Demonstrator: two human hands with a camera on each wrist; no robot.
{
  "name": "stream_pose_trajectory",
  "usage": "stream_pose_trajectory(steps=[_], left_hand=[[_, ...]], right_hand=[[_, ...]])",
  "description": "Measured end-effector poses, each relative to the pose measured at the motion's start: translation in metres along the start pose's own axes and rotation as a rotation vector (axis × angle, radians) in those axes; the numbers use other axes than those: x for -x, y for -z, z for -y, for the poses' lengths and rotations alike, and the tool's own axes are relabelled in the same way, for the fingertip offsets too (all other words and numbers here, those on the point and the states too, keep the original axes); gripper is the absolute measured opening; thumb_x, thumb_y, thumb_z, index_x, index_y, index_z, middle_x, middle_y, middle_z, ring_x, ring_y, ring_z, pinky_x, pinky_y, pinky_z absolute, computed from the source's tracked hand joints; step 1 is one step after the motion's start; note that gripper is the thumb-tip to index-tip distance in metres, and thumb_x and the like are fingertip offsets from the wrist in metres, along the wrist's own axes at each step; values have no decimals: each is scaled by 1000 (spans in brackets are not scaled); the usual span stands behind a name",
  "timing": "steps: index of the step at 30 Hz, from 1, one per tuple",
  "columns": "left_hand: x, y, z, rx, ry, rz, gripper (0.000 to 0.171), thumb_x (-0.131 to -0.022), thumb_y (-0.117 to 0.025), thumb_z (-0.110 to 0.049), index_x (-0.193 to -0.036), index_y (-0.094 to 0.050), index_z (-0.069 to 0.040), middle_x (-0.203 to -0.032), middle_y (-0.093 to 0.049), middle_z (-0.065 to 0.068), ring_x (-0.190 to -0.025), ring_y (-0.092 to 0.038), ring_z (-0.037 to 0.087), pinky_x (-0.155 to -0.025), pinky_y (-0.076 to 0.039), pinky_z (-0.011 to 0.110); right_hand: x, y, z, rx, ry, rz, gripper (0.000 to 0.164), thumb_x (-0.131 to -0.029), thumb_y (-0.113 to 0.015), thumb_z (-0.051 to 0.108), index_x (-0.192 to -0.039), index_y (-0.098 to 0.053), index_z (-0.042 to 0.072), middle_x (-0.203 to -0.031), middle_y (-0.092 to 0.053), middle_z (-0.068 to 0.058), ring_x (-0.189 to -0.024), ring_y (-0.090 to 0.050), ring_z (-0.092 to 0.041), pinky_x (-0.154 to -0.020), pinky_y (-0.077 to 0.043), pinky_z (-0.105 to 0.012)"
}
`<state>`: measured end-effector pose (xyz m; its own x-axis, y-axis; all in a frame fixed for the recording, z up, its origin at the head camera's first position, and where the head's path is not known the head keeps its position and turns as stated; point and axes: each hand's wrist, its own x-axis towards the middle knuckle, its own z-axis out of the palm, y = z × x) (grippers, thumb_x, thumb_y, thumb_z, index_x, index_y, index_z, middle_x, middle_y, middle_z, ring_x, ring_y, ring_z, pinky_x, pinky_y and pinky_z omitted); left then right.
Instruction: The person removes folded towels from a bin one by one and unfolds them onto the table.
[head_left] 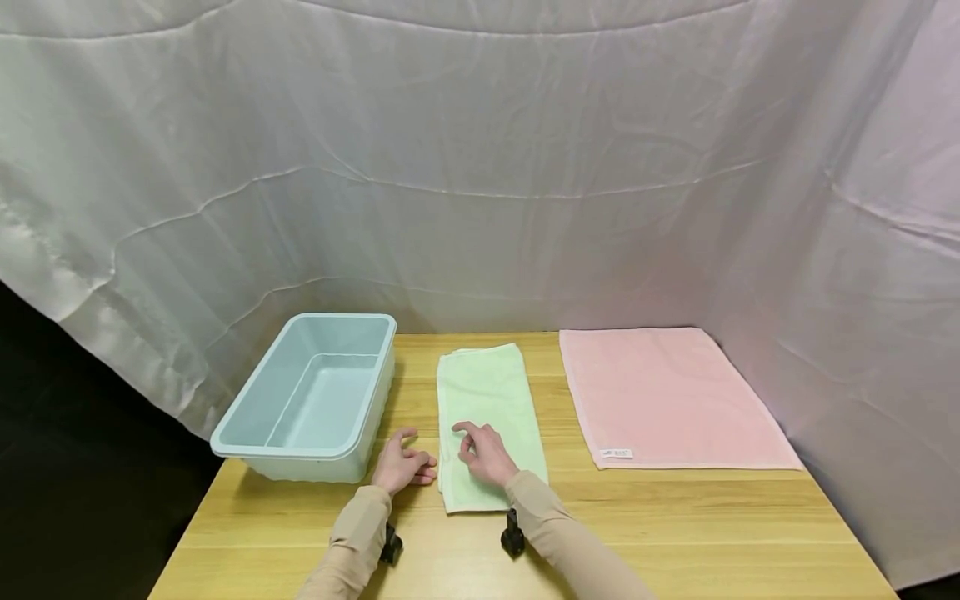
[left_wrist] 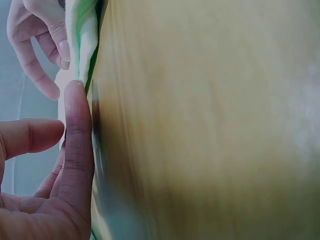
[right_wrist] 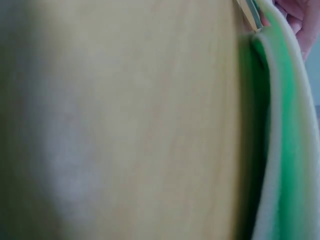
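Note:
A folded light green towel (head_left: 487, 383) lies lengthwise on the wooden table. At its near left edge is my left hand (head_left: 403, 462), fingers pointing toward the cloth and thumb held apart. The left wrist view shows one straight fingertip (left_wrist: 75, 92) at the towel's layered edge (left_wrist: 82, 37). My right hand (head_left: 486, 452) is over the towel's near half, its fingers loosely bent with nothing between them. Green folds (right_wrist: 287, 125) fill the right side of the right wrist view, and part of a hand (right_wrist: 295, 20) shows at the top corner.
A pale blue plastic tub (head_left: 345, 454) stands on the left, close to my left hand. To the right, a pink towel (head_left: 667, 400) is spread flat, with a white label at its near left corner. A grey curtain (head_left: 480, 167) hangs behind the table (head_left: 465, 558).

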<state>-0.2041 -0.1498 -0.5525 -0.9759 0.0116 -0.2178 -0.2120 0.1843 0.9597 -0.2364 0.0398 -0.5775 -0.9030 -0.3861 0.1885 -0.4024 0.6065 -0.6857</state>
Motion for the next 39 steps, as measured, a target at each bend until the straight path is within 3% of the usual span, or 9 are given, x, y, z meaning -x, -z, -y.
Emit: stream_pose_trajectory(steps=[5,9,13,16,24,32,39], left_hand=[[0,1,1,2,1,-1,60,-94,-57,6,-147,-29,12,-89,-73,28,-60,-71,20,-61,-64,35],[0,1,1,6,2,-6,60,-94,-57,6,-146,-30,11,-91,-72,30,-60,-71,20,-61,-64,35],[-1,2,1,12,9,-11,61,-93,-57,6,-147,-29,11,-92,-73,30,-60,-71,19,-61,-64,36],[-1,3,1,18,15,-17,60,-93,-55,6,-147,-29,10,-91,-73,30,-59,-71,18,-60,-64,35],[-3,4,3,42,17,-48,51,-97,-43,5,-146,-29,11,-78,-71,21,-57,-71,19,-58,-63,33],[-4,4,3,66,16,-62,51,-95,-39,7,-145,-30,11,-72,-66,15,-56,-70,17,-57,-62,31],[-4,2,4,52,16,-64,51,-95,-41,5,-145,-31,10,-73,-67,14,-57,-70,17,-57,-62,30]], right_hand=[[1,-2,1,-14,-35,-31,39,-85,-67,5,-123,-63,5,-79,-60,1,-83,-47,-12,-83,-39,-31],[1,-5,5,-42,-90,-47,40,-87,-74,21,-122,-63,5,-75,-57,1,-81,-45,-12,-81,-37,-29],[-1,-8,9,12,-129,-50,58,-82,-81,43,-124,-62,7,-72,-48,5,-75,-41,-12,-73,-34,-25],[-4,-11,12,81,-149,-49,68,-78,-83,49,-128,-60,10,-72,-47,6,-74,-41,-13,-72,-34,-26],[-7,-14,17,175,-166,-62,67,-72,-78,36,-130,-57,12,-75,-55,4,-79,-48,-16,-78,-40,-35],[-3,-6,14,24,-176,-43,59,-74,-72,18,-130,-57,8,-72,-51,7,-77,-45,-11,-80,-39,-32],[-5,-2,7,-10,-138,-19,54,-75,-65,13,-128,-59,10,-72,-56,8,-75,-46,-8,-80,-42,-29]])
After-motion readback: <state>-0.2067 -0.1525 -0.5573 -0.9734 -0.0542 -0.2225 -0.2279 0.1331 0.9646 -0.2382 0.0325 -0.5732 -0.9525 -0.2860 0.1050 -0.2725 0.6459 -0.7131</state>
